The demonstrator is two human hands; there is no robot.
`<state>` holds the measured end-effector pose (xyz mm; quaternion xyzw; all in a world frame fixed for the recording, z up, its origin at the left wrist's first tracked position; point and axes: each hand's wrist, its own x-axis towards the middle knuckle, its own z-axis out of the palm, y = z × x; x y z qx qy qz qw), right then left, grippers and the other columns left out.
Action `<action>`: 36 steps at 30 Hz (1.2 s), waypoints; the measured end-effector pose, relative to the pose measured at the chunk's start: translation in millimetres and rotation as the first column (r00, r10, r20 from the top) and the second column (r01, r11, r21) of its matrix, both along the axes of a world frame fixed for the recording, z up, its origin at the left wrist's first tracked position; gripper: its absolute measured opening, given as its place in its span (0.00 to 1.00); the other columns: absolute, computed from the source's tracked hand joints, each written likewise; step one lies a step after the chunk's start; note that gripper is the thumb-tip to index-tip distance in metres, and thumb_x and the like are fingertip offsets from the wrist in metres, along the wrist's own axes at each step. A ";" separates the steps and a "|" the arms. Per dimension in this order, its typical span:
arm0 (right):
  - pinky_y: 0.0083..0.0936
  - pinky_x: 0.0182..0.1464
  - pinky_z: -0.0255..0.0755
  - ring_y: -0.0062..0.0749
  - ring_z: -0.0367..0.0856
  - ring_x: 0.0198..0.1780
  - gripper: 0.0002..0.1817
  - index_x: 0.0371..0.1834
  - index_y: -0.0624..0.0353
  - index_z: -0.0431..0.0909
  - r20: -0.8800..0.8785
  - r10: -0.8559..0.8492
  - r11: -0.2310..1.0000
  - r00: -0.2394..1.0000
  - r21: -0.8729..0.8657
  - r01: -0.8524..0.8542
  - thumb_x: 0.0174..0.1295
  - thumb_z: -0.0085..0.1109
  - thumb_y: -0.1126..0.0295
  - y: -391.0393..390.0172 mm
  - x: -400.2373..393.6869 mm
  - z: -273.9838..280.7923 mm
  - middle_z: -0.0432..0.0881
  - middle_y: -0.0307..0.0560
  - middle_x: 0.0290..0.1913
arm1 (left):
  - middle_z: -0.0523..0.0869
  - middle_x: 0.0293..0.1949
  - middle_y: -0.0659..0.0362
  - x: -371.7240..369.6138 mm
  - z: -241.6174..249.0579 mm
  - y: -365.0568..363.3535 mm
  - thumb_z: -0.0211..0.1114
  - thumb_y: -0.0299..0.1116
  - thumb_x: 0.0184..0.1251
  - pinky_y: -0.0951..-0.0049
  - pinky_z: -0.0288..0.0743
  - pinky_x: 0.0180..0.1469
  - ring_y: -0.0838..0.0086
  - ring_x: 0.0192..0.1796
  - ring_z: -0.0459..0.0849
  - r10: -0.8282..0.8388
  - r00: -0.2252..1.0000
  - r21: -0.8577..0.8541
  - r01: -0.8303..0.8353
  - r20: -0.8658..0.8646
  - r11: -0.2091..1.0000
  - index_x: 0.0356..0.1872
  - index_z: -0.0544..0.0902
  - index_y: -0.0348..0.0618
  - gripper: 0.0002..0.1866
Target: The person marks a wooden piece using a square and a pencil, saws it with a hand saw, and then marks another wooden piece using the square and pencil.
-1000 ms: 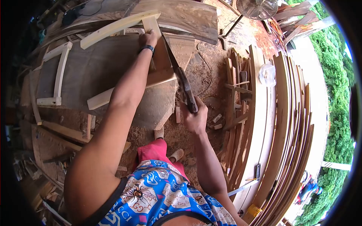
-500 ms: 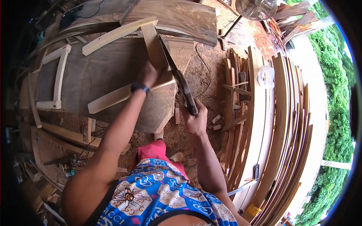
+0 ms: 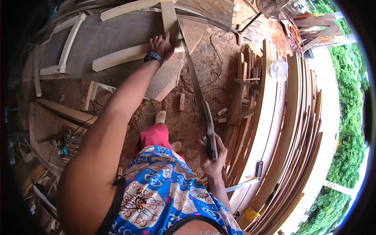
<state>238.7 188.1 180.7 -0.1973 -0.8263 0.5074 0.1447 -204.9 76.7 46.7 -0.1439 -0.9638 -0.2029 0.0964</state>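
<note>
My right hand (image 3: 214, 158) is closed around the handle of a handsaw (image 3: 197, 80). The saw's long blade points away from me, its far part against the right side of a pale wooden frame (image 3: 169, 17). My left hand (image 3: 161, 47), with a dark watch on the wrist, lies on that frame near the corner where the crosspiece meets the near rail (image 3: 121, 56). Its fingers are spread over the wood. The frame rests on a broad dark wooden slab (image 3: 117, 35). How deep the blade sits in the wood cannot be made out.
A second pale frame (image 3: 70, 45) lies to the left on the slab. Long boards (image 3: 270, 117) are stacked at the right, with a clear plastic container (image 3: 279, 70) on top. A fan (image 3: 278, 8) stands at the back. Sawdust and offcuts (image 3: 182, 102) litter the ground.
My right hand has drawn the saw back toward me and slightly right, so more blade shows. My left hand stays at the frame's corner. The view has shifted, moving the slab up in it.
</note>
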 end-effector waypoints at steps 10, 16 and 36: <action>0.23 0.29 0.70 0.20 0.77 0.26 0.17 0.49 0.65 0.83 0.046 -0.071 0.995 0.996 -0.060 0.074 0.58 0.68 0.69 3.7 128.5 -10.7 0.81 0.38 0.25 | 0.82 0.69 0.48 3.8 15.6 25.3 0.43 0.56 0.76 0.36 0.42 0.83 0.51 0.77 0.71 0.319 0.941 -0.028 -0.318 0.108 0.948 0.65 0.84 0.46 0.32; 0.25 0.42 0.79 0.23 0.85 0.36 0.22 0.61 0.63 0.83 -0.040 -0.025 0.999 0.999 -0.048 0.023 0.63 0.67 0.72 12.9 32.1 -46.7 0.89 0.47 0.35 | 0.85 0.64 0.50 -4.6 6.5 12.8 0.46 0.54 0.78 0.38 0.58 0.74 0.52 0.70 0.78 0.228 0.974 -0.056 -0.228 -0.003 0.972 0.53 0.89 0.48 0.27; 0.22 0.40 0.74 0.20 0.79 0.35 0.16 0.53 0.63 0.83 -0.148 -0.073 0.992 0.986 -0.114 0.056 0.64 0.66 0.69 -1.4 17.0 -97.5 0.85 0.39 0.35 | 0.81 0.69 0.50 13.3 23.0 13.5 0.42 0.54 0.78 0.37 0.49 0.80 0.53 0.77 0.71 0.236 0.969 -0.060 -0.231 0.079 0.971 0.60 0.87 0.45 0.31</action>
